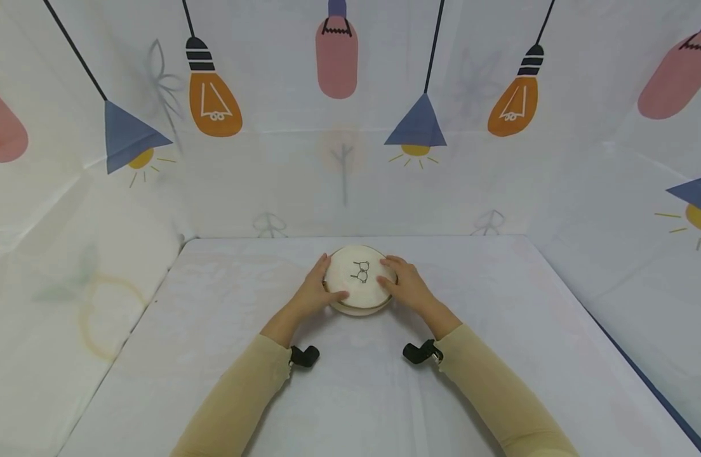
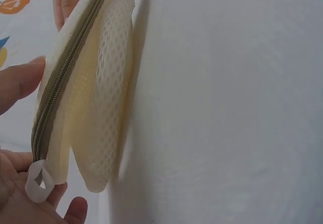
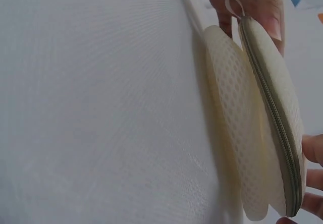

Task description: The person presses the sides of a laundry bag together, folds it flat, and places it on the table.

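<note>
A round cream zip pouch [image 1: 359, 279] sits toward the far side of the table, with a small line drawing on its domed top. An olive zipper [image 2: 63, 75] runs around its edge, ending at a pale fabric loop [image 2: 39, 183] near the left hand. Below the zipper, a honeycomb mesh section [image 3: 234, 103] spreads apart from the upper part and lies close along the tabletop. The left hand [image 1: 314, 292] grips the left side, thumb over the top near the front rim. From the right, the right hand [image 1: 410, 287] holds the edge, its fingertips on the top.
A white cloth covers the table [image 1: 350, 393], which meets a patterned fabric backdrop [image 1: 293, 171] printed with lamps and bulbs. Fabric walls also stand along the left and right sides. A black wrist device [image 1: 305, 357] sits by the left cuff, another [image 1: 421, 352] by the right.
</note>
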The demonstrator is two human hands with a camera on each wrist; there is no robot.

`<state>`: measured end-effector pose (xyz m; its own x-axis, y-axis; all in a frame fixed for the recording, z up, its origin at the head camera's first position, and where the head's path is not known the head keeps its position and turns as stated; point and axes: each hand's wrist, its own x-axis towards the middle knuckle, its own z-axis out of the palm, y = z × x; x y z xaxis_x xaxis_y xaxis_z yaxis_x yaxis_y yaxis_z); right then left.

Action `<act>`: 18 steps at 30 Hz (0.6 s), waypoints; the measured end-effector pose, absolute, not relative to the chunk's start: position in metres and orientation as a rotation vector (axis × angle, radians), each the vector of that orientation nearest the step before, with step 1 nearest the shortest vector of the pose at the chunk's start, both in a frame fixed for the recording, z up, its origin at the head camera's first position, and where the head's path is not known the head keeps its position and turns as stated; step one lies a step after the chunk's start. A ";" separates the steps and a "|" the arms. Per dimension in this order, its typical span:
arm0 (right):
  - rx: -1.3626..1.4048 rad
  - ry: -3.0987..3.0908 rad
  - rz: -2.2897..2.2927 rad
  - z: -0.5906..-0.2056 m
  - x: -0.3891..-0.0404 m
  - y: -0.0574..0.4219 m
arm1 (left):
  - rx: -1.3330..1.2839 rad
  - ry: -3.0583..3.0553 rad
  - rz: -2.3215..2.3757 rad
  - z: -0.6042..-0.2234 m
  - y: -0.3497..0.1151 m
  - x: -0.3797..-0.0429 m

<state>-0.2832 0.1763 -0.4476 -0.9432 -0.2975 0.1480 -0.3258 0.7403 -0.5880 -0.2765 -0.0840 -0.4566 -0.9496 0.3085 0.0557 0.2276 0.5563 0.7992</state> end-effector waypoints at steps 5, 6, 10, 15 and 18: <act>0.542 -2.900 0.950 -0.448 -0.284 0.176 | 0.547 2.826 1.156 -0.454 -0.083 -0.272; 0.544 -2.905 0.946 -0.448 -0.284 0.176 | 0.562 2.846 1.121 -0.453 -0.083 -0.272; 0.576 -2.935 0.936 -0.448 -0.284 0.177 | 0.592 2.890 1.012 -0.451 -0.083 -0.270; 0.644 -3.011 0.892 -0.447 -0.284 0.182 | 0.582 2.887 0.963 -0.449 -0.084 -0.268; 0.672 -3.058 0.899 -0.446 -0.282 0.185 | 0.573 2.875 0.969 -0.448 -0.085 -0.268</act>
<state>-0.2823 0.1849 -0.4459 -0.9086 -0.4177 0.0051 -0.3540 0.7635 -0.5402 -0.2678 -0.0850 -0.4478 -0.9297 0.3624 0.0658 0.3282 0.7341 0.5944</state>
